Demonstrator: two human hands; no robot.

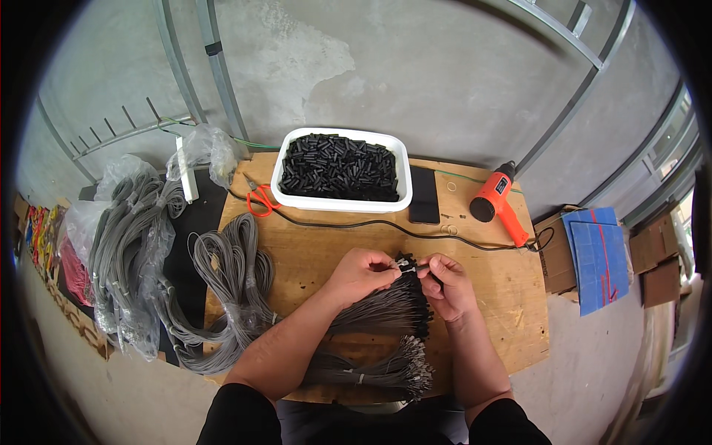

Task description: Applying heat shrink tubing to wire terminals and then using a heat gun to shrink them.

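Observation:
Above the bench's middle, my left hand (365,275) is closed in a pinch near the pale tip of a thin grey cable. Facing it, my right hand (448,288) pinches a short black sleeve (424,269) close to that tip. Whether the sleeve is on the cable is too small to tell. Beneath both hands lies a fan of grey cables (380,311) with black ends toward the right. Nearer my body rests another tied cable bundle (348,371), its ends whitish (415,365).
A white tub (343,203) of black sleeves (337,167) stands at the back of the wooden bench (512,319). Beside it are orange-handled pliers (259,199), a dark phone (424,194) and an orange heat gun (495,194) with a black cord. Coiled grey cables (233,267) lie left.

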